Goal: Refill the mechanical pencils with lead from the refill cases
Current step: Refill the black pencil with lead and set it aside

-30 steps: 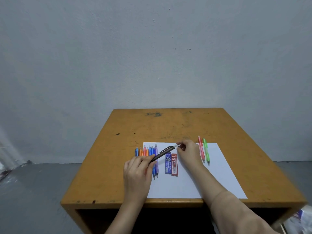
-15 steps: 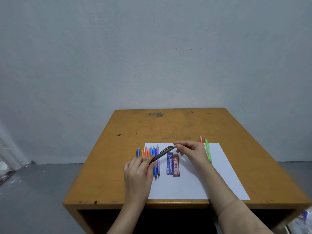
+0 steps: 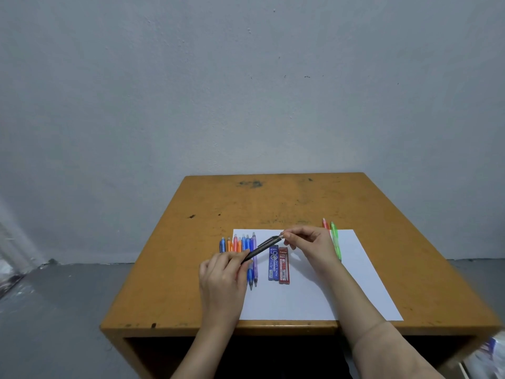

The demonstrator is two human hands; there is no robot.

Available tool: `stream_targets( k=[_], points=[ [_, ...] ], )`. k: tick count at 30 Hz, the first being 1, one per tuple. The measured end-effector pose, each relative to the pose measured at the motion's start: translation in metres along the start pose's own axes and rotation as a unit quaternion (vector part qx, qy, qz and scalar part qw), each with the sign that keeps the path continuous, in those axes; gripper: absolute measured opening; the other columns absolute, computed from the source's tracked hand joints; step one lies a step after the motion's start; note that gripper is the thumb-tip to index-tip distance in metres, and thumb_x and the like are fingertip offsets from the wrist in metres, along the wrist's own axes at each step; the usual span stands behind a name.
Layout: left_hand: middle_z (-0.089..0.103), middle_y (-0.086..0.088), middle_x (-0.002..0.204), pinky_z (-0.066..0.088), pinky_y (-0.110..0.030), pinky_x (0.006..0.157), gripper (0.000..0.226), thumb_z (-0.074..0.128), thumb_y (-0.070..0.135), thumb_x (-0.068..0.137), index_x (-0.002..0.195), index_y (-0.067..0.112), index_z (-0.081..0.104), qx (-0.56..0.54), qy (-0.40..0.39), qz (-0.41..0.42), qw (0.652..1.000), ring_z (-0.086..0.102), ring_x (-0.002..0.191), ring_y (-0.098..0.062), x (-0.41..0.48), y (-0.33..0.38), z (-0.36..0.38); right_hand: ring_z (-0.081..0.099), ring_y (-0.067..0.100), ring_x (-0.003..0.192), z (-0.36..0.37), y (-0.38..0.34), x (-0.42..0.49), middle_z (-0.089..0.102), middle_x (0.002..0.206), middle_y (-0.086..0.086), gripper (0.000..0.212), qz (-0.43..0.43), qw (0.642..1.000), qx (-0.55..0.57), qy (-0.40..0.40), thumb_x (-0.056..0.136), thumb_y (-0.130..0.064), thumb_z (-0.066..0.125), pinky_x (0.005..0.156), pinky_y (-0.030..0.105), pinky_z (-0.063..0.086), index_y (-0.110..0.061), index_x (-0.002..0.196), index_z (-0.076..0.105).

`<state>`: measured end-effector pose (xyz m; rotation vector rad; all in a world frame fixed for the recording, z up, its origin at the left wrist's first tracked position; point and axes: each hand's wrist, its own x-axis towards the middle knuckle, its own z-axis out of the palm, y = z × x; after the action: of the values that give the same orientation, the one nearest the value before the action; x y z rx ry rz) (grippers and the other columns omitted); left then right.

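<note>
My left hand (image 3: pixel 222 277) grips the lower barrel of a black mechanical pencil (image 3: pixel 263 246), which slants up to the right above the paper. At the pencil's top end, my right hand (image 3: pixel 311 246) pinches the cap with thumb and forefinger. A blue lead refill case (image 3: pixel 273 263) and a red one (image 3: pixel 283 266) lie side by side on the white paper sheet (image 3: pixel 328 291), under the pencil. Several coloured pencils (image 3: pixel 240 243) lie in a row left of the cases, partly hidden by my left hand. A red pencil (image 3: pixel 325 223) and a green one (image 3: pixel 335 240) lie behind my right hand.
The orange-brown wooden table (image 3: pixel 218 209) stands against a grey wall, with its front edge near me. Grey floor lies to the left. A blurred packet (image 3: pixel 489 354) shows at the lower right below the table.
My right hand has shifted from a fist beside the pencil's end to a fingertip pinch on its cap, turning more over the cases. The left hand and pencil have hardly moved.
</note>
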<state>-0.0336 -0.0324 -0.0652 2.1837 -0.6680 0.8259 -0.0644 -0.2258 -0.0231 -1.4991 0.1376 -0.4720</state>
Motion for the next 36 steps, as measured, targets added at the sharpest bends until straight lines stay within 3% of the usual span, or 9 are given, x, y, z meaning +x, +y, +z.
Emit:
stream_targets(
  k=[5,8,11,13,15,23,29,33,36],
  points=[
    [0.069,0.006,0.088,0.038,-0.028,0.076,0.023,0.078,0.014,0.074,0.096,0.014,0.073,0.005,0.0,-0.009,1.0,0.061,0.084,-0.012,0.0,0.001,0.0,0.051,0.003,0.053,-0.003,0.004,0.007,0.063,0.059,-0.003,0.011,0.005,0.994,-0.051,0.094,0.085,-0.002,0.067,0.061,0.003,0.04,-0.008,0.077,0.071],
    [0.069,0.006,0.088,0.037,-0.027,0.076,0.022,0.078,0.014,0.074,0.096,0.014,0.073,0.008,0.001,-0.008,1.0,0.061,0.084,-0.011,0.0,0.0,-0.001,0.059,0.007,0.07,-0.006,0.011,0.011,0.066,0.071,-0.002,0.007,0.02,0.97,-0.182,0.159,0.087,-0.01,0.066,0.065,-0.002,0.034,-0.009,0.083,0.072],
    [0.069,0.006,0.087,0.034,-0.024,0.077,0.023,0.078,0.014,0.074,0.096,0.014,0.073,0.009,0.002,-0.008,1.0,0.06,0.083,-0.011,0.0,0.001,0.0,0.057,0.013,0.08,-0.008,0.018,0.013,0.066,0.081,0.0,0.012,0.051,0.934,-0.312,0.166,0.089,-0.013,0.062,0.063,0.011,0.034,-0.009,0.086,0.073],
    [0.069,0.006,0.086,0.031,-0.022,0.076,0.023,0.079,0.014,0.074,0.096,0.014,0.074,0.008,0.005,-0.001,1.0,0.061,0.082,-0.012,0.001,0.0,0.0,0.056,0.014,0.079,-0.007,0.02,0.013,0.068,0.084,0.002,0.015,0.051,0.917,-0.359,0.164,0.089,-0.011,0.059,0.055,0.01,0.032,-0.006,0.087,0.073],
    [0.069,0.006,0.086,0.031,-0.022,0.075,0.022,0.079,0.013,0.073,0.095,0.014,0.073,0.008,0.006,0.002,1.0,0.06,0.082,-0.012,0.001,0.001,0.0,0.053,0.012,0.079,-0.005,0.02,0.013,0.07,0.091,0.004,0.018,0.058,0.907,-0.384,0.163,0.09,-0.01,0.057,0.057,0.016,0.032,-0.005,0.09,0.074],
    [0.068,0.005,0.087,0.03,-0.021,0.078,0.022,0.078,0.014,0.075,0.096,0.014,0.073,0.003,0.0,0.007,1.0,0.059,0.083,-0.011,0.0,0.001,0.0,0.055,0.016,0.084,-0.003,0.02,0.014,0.067,0.101,0.011,0.018,0.06,0.899,-0.406,0.154,0.09,-0.007,0.057,0.07,0.018,0.033,-0.001,0.092,0.074],
    [0.068,0.005,0.085,0.028,-0.02,0.076,0.022,0.077,0.015,0.075,0.097,0.013,0.074,0.003,0.006,0.021,1.0,0.056,0.082,-0.01,0.001,-0.001,0.0,0.061,0.022,0.098,0.002,0.017,0.011,0.068,0.109,0.011,0.022,0.079,0.899,-0.403,0.151,0.093,-0.01,0.054,0.072,0.02,0.035,-0.004,0.103,0.073],
    [0.068,0.004,0.085,0.026,-0.019,0.077,0.021,0.076,0.017,0.077,0.097,0.013,0.074,0.008,0.009,0.028,1.0,0.057,0.082,-0.011,0.0,0.0,0.0,0.052,0.015,0.114,0.0,-0.001,0.005,0.067,0.115,0.007,0.027,0.087,0.932,-0.317,0.153,0.096,-0.008,0.05,0.074,-0.002,0.025,-0.006,0.115,0.068],
    [0.068,0.006,0.084,0.024,-0.019,0.076,0.022,0.061,0.03,0.087,0.096,0.014,0.074,0.003,0.019,0.037,0.999,0.054,0.082,-0.009,0.002,0.002,-0.001,0.059,0.016,0.094,0.001,-0.014,0.001,0.069,0.094,0.01,0.026,0.058,0.951,-0.268,0.142,0.094,-0.006,0.052,0.083,-0.004,0.028,-0.009,0.114,0.068]
  ],
)
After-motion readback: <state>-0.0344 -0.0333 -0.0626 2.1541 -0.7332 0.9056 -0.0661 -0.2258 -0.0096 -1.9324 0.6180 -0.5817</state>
